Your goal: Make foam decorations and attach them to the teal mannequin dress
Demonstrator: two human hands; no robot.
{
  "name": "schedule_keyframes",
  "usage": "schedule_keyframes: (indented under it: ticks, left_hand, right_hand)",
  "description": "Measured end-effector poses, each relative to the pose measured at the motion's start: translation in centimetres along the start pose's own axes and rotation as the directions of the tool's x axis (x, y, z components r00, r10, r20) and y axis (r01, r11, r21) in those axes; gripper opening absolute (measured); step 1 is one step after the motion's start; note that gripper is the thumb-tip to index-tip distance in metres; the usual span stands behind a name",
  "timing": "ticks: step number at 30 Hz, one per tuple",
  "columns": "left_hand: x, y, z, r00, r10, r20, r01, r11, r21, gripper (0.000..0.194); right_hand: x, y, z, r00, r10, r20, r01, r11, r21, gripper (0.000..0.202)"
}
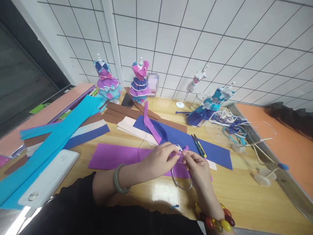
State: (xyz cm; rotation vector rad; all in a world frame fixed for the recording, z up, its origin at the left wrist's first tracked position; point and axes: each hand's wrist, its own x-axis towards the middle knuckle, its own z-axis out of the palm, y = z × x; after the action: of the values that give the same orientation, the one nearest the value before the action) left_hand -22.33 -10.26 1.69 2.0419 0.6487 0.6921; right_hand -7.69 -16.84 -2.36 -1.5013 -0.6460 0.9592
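The left hand [158, 161] curls in from the left, forefinger and thumb tips close together beside a small purple-and-blue strip [184, 148]; whether those two tips grip it I cannot tell; the strip lies between the hands, its lower edge pinched by the right hand [197, 166], thumb and forefinger closed on it; a thin pale loop [182, 188] hangs just below, its right side next to the right hand.

Around them, from the left: long turquoise strips [56, 140] partly overlie other coloured strips, with a white device [55, 174] beside them; a purple sheet [110, 157] runs under both hands, which hide its middle; a purple ribbon [149, 125] slants down behind the left hand; snips [200, 147] lie on a dark blue sheet [217, 151], just beyond the right fingertips; a tangle of scraps [227, 120] sits farther right.
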Motion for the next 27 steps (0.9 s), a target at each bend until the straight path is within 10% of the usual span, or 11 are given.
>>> schedule_keyframes:
  ticks: [11, 27]
  left_hand:
    - [0.3, -1.4, 0.6, 0.935, 0.352, 0.055, -0.314, 0.741, 0.593, 0.021]
    - [0.8, -3.1, 0.5, 0.913, 0.405, 0.051, -0.325, 0.647, 0.689, 0.023]
  right_hand:
    - [-0.3, -0.4, 0.7, 1.0, 0.004, 0.004, -0.004, 0.999, 0.041, 0.024]
    - [-0.7, -0.4, 1.7, 0.994, -0.02, 0.105, 0.017, 1.0, 0.025, 0.019]
